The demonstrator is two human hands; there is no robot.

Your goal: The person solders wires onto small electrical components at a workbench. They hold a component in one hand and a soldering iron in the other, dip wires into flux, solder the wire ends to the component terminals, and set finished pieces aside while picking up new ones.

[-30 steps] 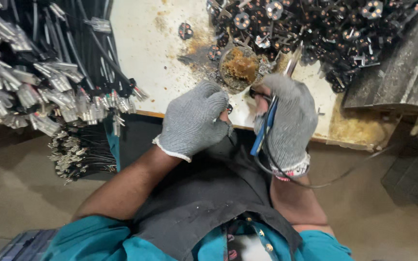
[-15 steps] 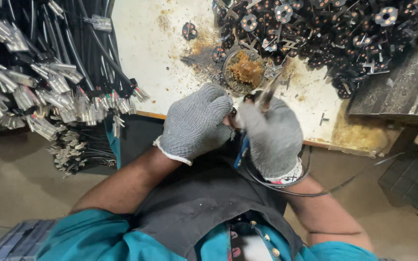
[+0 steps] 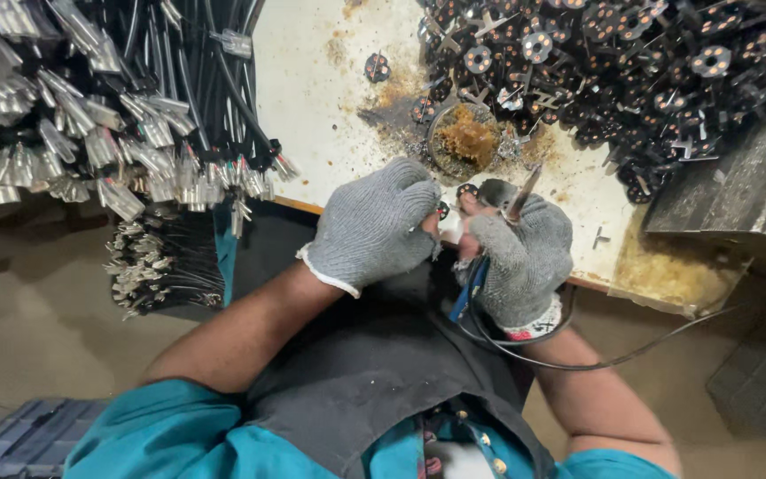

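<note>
Soldering looks to be in hand: the left hand (image 3: 372, 223) in a grey knit glove pinches a small dark round metal part (image 3: 442, 210) at the stained white bench (image 3: 312, 98) edge, while the right hand (image 3: 522, 259) grips a blue-handled soldering iron (image 3: 495, 241), the joint itself hidden between the fingers.

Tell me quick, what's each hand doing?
Left hand: closed, pinching a small part.
Right hand: closed around a soldering iron.

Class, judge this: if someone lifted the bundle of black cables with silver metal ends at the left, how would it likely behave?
The bundle of black cables with silver metal ends would probably flop and sag, since strands already droop over the table edge. Its many metal tips suggest it is fairly heavy and prone to tangling.
</note>
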